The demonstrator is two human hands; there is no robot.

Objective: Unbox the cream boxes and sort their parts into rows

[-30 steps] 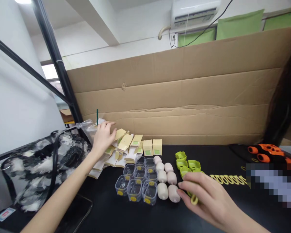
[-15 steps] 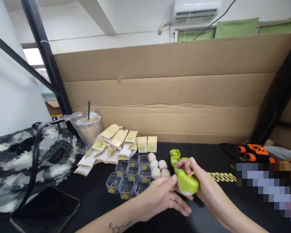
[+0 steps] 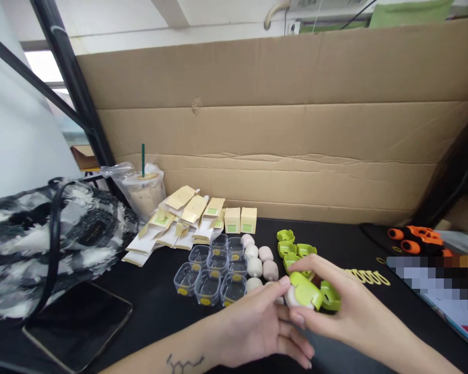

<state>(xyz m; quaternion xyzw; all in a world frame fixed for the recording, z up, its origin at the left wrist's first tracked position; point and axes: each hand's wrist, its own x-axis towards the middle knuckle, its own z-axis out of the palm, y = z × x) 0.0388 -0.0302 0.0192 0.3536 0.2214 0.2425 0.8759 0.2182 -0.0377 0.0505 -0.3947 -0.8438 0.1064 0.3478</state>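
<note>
Green shell held; clear cups just left.

No legible text (labels too small)

free: black tabletop front-left | blocked: clear cups, cardboard wall (behind)

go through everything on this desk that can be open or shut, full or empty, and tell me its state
green shell: open, held in both hands, pale insert inside
left hand: gripping it
right hand: gripping it
clear cups: upright, empty
iced drink: lidded, bagged
small cartons: two upright, shut
</note>
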